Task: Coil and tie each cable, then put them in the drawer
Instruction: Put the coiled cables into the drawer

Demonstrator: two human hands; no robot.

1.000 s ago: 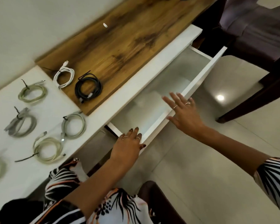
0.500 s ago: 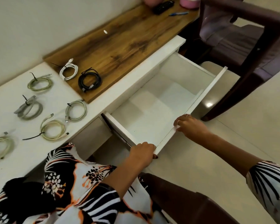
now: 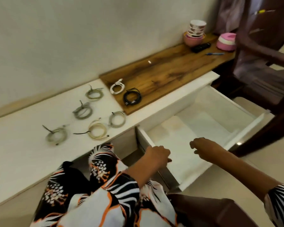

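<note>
The drawer [image 3: 193, 133] stands pulled out from the white counter [image 3: 23, 145], and nothing shows on its white floor. My left hand [image 3: 156, 155] is at the drawer's near left corner, fingers curled; whether it grips the front edge or only hovers against it I cannot tell, the frame being blurred there. My right hand [image 3: 202, 145] hangs above the drawer's near end, fingers loosely curled, holding nothing.

Seven coiled and tied cables lie outside the drawer, all to its left on the top surface. Nearest the drawer, on the wooden board [image 3: 170, 74], sits the black cable [image 3: 132, 96], with the white cable [image 3: 117, 86] just beside it on the side away from the drawer. On the white counter, closest to the drawer's left wall, is a grey cable [image 3: 117, 119]; next to it the cream cable [image 3: 97, 131], its black tie tail pointing away from the drawer. Further off lie three more grey coils [image 3: 83, 110], apart from one another.

Beyond the drawer, at the board's far end: stacked bowls [image 3: 195, 32], a pink container [image 3: 226, 41], a black remote [image 3: 201, 47], a blue pen [image 3: 215, 53]. A dark chair [image 3: 269, 89] stands at the drawer's right side.
</note>
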